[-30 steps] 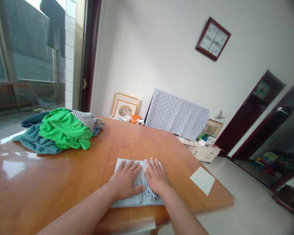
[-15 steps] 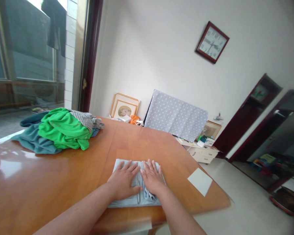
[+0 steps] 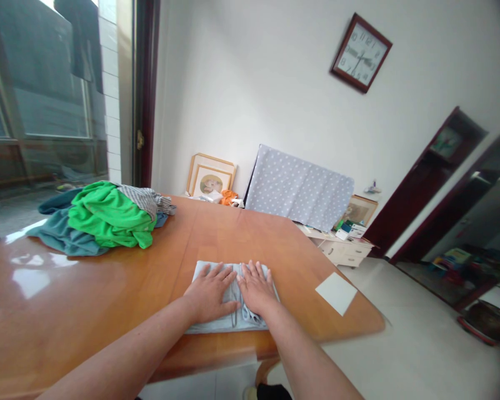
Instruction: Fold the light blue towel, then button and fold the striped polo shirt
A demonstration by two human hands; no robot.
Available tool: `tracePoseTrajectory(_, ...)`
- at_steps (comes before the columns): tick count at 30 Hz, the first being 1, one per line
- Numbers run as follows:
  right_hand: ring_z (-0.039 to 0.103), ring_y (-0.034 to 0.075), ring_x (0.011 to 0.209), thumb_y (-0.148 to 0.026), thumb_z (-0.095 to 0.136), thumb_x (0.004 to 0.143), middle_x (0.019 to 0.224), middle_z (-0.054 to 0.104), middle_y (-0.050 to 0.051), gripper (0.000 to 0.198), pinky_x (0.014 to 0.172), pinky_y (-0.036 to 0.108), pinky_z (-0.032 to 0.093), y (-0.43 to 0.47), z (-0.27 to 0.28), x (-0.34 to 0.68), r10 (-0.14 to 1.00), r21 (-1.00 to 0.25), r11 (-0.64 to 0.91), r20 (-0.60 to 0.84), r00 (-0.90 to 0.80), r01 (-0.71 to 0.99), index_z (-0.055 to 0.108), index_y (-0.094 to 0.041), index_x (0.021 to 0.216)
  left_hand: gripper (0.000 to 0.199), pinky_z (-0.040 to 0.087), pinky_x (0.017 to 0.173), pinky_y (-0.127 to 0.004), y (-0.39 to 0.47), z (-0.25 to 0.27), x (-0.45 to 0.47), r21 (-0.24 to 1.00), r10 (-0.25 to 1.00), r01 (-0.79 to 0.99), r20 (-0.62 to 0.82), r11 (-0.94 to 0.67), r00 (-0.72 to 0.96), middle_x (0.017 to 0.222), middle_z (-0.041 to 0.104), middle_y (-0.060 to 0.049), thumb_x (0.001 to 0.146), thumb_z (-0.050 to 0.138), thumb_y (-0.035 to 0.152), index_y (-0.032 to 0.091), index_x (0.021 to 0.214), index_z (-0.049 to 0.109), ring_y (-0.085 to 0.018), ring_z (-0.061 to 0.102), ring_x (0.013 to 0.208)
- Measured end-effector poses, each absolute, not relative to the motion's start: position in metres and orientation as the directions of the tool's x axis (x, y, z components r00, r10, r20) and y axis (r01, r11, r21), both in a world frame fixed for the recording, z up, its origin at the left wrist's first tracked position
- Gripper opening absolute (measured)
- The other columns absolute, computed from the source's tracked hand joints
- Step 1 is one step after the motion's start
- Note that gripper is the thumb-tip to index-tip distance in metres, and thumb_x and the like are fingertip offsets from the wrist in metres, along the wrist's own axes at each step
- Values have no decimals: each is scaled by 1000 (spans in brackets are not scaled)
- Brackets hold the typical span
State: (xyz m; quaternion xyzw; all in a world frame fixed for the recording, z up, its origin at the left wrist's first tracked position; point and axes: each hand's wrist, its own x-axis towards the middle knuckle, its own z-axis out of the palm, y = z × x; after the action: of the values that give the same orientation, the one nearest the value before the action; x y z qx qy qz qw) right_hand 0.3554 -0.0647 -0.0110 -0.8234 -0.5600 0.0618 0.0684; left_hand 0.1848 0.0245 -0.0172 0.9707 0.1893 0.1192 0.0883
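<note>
A folded light-blue garment (image 3: 216,326) lies near the front edge of the wooden table; its exact kind is hard to make out. My left hand (image 3: 211,293) rests flat on its left half, fingers spread and thumb pointing right. On the right half, over a thicker folded layer, my right hand (image 3: 256,288) presses down with fingers stretched out. A loose cord (image 3: 234,316) hangs down between the two hands. Both palms cover much of the cloth.
A heap of clothes, with a bright green garment (image 3: 108,216) on top, sits at the table's left. A white square sheet (image 3: 336,293) lies near the right edge of the wooden table (image 3: 233,233). Behind stand a dotted cloth cover (image 3: 300,189) and a white cabinet (image 3: 345,253).
The view has tilted slightly downward, showing more floor below the table. Both hands stay flat on the folded garment, with hardly any shift.
</note>
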Motion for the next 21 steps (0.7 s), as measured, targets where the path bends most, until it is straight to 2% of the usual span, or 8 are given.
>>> tracePoseTrajectory(8,4,30,154,-56,16,102,166,18,10,67,118,62,-1,-65,-15,355,934,-225,-341,32,357,913,27,-22,158,91,16,119,-61,24,-16,185,215,396,355,196,-910,897,160,36,-13,85,33,81,21,153,39,-38,23,150)
tracePoseTrajectory(13,11,32,153,-53,29,101,163,27,11,62,119,63,1,-63,-16,362,927,-373,-298,107,359,879,39,-22,153,90,16,120,-60,24,-15,185,204,399,361,187,-910,898,160,38,-11,85,34,81,23,153,39,-36,23,150)
tracePoseTrajectory(18,28,23,149,-42,16,104,155,42,14,62,121,45,21,-72,-2,382,908,-453,-278,163,385,847,46,-11,148,93,16,120,-60,25,-13,185,201,403,369,165,-907,900,161,34,-11,84,31,83,22,153,37,-36,22,151)
tracePoseTrajectory(21,32,21,148,-40,20,103,154,45,14,60,121,38,24,-92,3,381,907,-459,-256,191,376,851,49,-10,146,93,16,120,-60,26,-13,186,197,407,375,160,-906,900,161,33,-11,84,30,83,22,153,37,-36,21,151)
